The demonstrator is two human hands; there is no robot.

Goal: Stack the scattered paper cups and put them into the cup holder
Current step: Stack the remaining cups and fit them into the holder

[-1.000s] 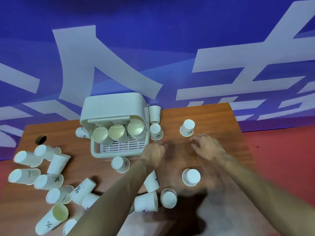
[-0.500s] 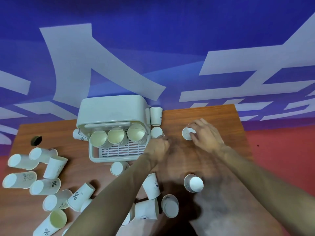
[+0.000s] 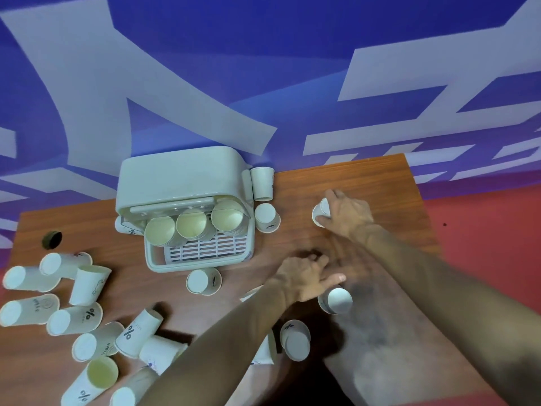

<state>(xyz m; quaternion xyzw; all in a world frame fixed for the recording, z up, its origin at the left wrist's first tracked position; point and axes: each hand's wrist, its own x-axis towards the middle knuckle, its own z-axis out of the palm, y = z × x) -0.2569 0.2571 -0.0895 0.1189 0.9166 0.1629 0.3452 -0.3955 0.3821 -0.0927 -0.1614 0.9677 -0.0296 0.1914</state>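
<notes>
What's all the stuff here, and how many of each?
white plastic cup holder: one, white, back of table.
paper cup stacks: three, white with cream insides, side by side in the holder.
heaped white paper cups: about ten, white, table's left end, mostly lying down.
white paper cups round the holder: four, white, beside it.
white paper cups by the left arm: at least three, white, near middle.
held white paper cup: one, white, far right.
brown wooden table: one, brown, under everything.
dark round hole: one, black, table's far left.
blue wall: one, blue with pale shapes, behind.
red floor: one, red, right of table.
left hand: one, fingers spread beside an upside-down cup.
right hand: one, grips the held cup.
</notes>
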